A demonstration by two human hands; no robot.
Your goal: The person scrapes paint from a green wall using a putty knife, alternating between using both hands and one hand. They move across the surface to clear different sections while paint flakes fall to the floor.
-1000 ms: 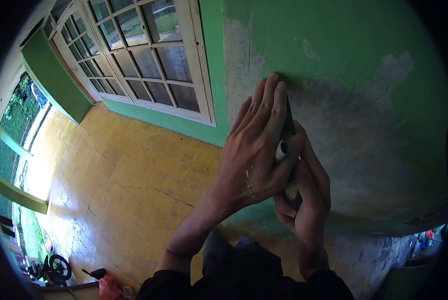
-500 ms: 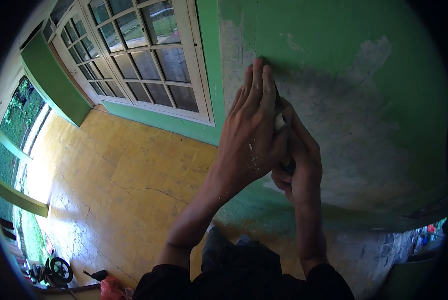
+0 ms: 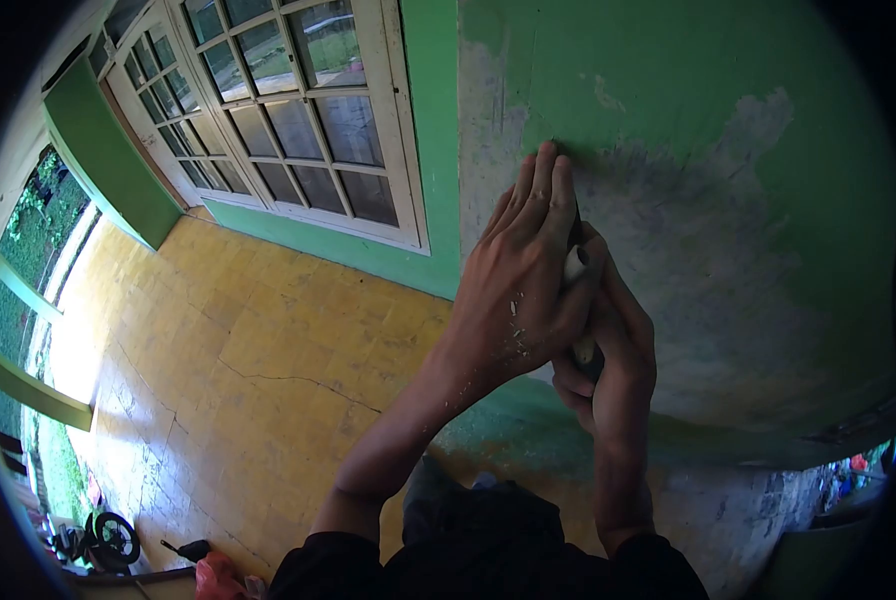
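Observation:
My left hand lies with fingers stretched out and together, pressing along a scraper against the wall; pale flakes cling to its back. Below and to the right, my right hand is wrapped around the scraper's handle. Most of the tool is hidden by both hands, with only a light part and a dark handle end showing. In front of the fingertips is the green wall, where a large bare grey-white patch spreads to the right of my hands.
White-framed paned windows stand on the left wall, past the wall's corner. Cracked yellow tiles cover the floor. At the lower left are a wheel and a red plastic bag. A green pillar rises farther left.
Both hands and the scraper have shifted slightly right and down in the view. The wall has also shifted that way, by a little less. The grip looks the same.

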